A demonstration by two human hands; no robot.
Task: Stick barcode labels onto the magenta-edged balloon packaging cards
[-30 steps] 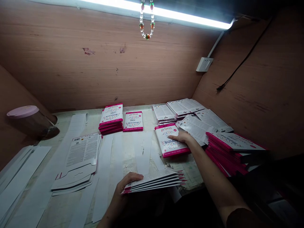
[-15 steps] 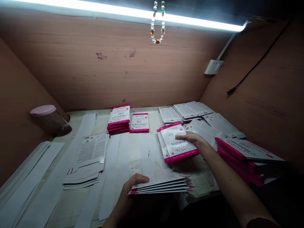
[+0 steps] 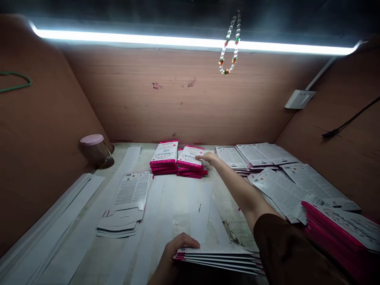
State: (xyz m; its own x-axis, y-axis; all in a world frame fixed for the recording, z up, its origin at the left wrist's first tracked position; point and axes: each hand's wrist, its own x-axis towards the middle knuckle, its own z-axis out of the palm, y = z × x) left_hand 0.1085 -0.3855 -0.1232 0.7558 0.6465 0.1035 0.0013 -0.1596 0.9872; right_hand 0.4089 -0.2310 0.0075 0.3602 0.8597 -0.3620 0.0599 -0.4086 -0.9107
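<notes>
My left hand [image 3: 181, 248] grips the left end of a fanned stack of white-and-pink printed packets [image 3: 221, 257] at the near edge of the table, thumb on top. Far forward, my right hand [image 3: 208, 158] has its fingers closed on the right side of a birthday balloon packet [image 3: 190, 155], which lies on a short, uneven pile. Beside that pile, on its left, stands a taller stack of the same packets [image 3: 164, 152]. The fingers under the packet in my right hand are hidden.
Flat printed sleeves [image 3: 132, 194] lie at left, near long white paper strips [image 3: 59, 229]. A lidded jar [image 3: 96, 150] leans by the left wall. More packets, text side up [image 3: 255, 154], cover the back right; a pink-edged pile [image 3: 341, 225] stands at right. Beads [image 3: 227, 71] hang overhead.
My right hand has carried its packets forward and left onto the short pile at the back. My left hand still holds the fanned stack. The camera view has shifted.
</notes>
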